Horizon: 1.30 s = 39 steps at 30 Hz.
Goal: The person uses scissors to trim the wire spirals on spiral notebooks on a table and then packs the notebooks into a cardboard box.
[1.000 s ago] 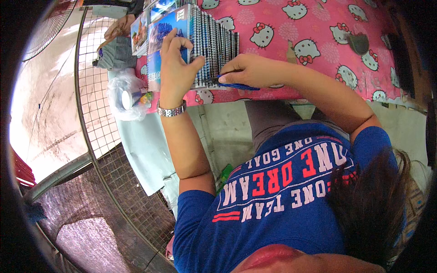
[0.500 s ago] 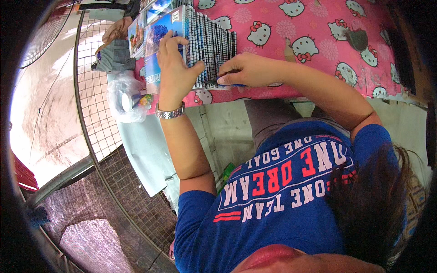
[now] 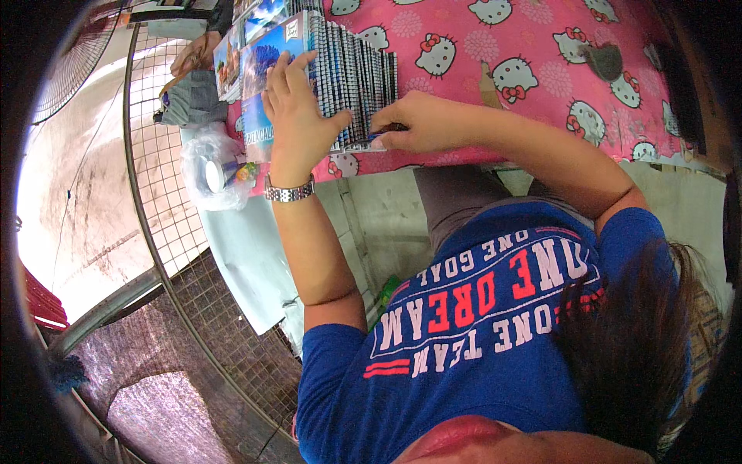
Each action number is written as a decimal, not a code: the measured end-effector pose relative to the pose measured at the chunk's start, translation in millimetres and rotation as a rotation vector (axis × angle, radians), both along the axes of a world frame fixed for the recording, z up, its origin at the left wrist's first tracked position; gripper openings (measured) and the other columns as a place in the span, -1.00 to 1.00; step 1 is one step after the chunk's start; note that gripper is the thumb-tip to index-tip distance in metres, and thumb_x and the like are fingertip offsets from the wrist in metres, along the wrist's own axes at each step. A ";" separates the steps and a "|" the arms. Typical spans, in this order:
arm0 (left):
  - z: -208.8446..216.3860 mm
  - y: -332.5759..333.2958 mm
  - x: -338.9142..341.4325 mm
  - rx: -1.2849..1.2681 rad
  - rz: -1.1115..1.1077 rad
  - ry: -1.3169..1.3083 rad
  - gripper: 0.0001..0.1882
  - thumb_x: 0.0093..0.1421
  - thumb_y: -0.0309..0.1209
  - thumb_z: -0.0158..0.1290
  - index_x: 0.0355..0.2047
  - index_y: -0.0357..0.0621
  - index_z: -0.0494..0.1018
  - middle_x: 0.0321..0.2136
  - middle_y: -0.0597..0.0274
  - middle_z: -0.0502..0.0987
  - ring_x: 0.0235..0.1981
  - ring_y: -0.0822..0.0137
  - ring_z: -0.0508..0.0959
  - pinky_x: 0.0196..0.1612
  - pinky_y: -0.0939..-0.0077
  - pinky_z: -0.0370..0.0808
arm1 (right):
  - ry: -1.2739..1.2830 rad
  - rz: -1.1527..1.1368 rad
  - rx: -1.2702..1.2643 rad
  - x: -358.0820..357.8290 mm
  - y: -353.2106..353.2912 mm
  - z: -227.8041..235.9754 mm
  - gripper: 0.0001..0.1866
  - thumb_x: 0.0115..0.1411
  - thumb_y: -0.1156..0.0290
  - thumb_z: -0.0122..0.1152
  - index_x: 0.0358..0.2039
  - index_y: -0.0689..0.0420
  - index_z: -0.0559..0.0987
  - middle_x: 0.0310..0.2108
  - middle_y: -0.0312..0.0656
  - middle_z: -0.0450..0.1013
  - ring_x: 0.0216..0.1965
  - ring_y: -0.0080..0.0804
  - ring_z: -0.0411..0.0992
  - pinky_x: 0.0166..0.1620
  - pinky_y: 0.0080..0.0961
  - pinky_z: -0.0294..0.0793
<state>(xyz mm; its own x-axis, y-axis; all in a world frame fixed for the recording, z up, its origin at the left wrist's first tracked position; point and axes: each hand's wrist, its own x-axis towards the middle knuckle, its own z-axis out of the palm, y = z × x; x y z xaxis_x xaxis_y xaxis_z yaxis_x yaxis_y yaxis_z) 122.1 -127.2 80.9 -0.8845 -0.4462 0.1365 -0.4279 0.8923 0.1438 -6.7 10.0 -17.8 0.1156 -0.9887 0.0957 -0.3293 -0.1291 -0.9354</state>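
A fanned stack of thin booklets point(image 3: 352, 66) with blue picture covers lies on a table under a pink cartoon-cat cloth point(image 3: 533, 46). My left hand point(image 3: 297, 116), a metal watch on its wrist, presses flat on the near end of the stack, fingers spread over the cover and the edges. My right hand point(image 3: 413, 124) rests at the stack's right lower corner, fingers pinched on a small dark thing I cannot make out. More picture-covered booklets point(image 3: 232, 54) stand further left.
A clear plastic bag point(image 3: 212, 170) with small items hangs at the table's left edge beside a wire mesh panel point(image 3: 166, 216). A grey bundle point(image 3: 193, 97) sits above it, with another person's hand point(image 3: 193, 50) on it. A small dark object point(image 3: 603, 58) lies on the cloth.
My left hand has settled slightly lower on the stack's edges. My right hand stays at the right corner. The view has shifted a little.
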 end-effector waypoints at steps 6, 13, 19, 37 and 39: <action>0.2 5.6 -1.7 -0.048 0.021 -0.064 0.00 -0.25 -0.38 0.33 0.22 0.12 0.07 0.29 -0.11 0.00 0.33 -0.21 -0.06 0.30 -0.19 -0.11 | 0.221 -0.250 -0.487 0.4 1.4 -16.7 -0.65 0.05 0.16 0.28 -0.26 0.14 0.55 -0.35 -0.02 0.52 -0.28 -0.01 0.49 -0.19 -0.20 0.44; 1.4 8.8 -4.4 -0.118 0.013 -0.065 -0.02 -0.29 -0.42 0.34 0.19 -0.03 0.12 0.20 -0.18 0.13 0.28 -0.11 0.07 0.28 0.05 0.02 | -0.082 0.111 0.166 -11.2 -14.1 -8.2 -0.69 0.08 0.22 0.28 -0.32 0.22 0.53 -0.39 0.00 0.49 -0.32 -0.03 0.47 -0.19 -0.27 0.42; 1.4 5.2 -3.3 -0.030 0.012 -0.059 -0.04 -0.25 -0.42 0.30 0.20 0.12 0.09 0.29 -0.11 0.01 0.32 -0.24 -0.05 0.30 -0.19 -0.11 | 0.140 -0.198 -0.507 -5.0 -2.5 -27.4 -0.65 0.07 0.13 0.26 -0.29 0.15 0.55 -0.36 0.00 0.52 -0.29 -0.02 0.50 -0.21 -0.20 0.46; 1.3 6.0 -3.5 -0.047 0.003 -0.055 -0.07 -0.25 -0.41 0.29 0.18 0.12 0.11 0.27 -0.10 0.03 0.31 -0.23 -0.02 0.29 -0.16 -0.09 | 0.096 0.178 0.174 -19.5 -15.4 -12.6 -0.64 0.05 0.20 0.28 -0.19 0.12 0.53 -0.24 -0.07 0.48 -0.16 -0.02 0.44 -0.12 -0.24 0.39; 0.2 5.0 -0.7 -0.057 0.007 -0.056 -0.07 -0.25 -0.41 0.29 0.18 0.12 0.12 0.27 -0.10 0.04 0.31 -0.23 -0.01 0.29 -0.16 -0.08 | 0.084 0.143 0.171 -15.1 -11.6 -11.3 -0.62 0.05 0.18 0.29 -0.17 0.10 0.53 -0.21 -0.08 0.47 -0.13 -0.04 0.43 -0.10 -0.24 0.38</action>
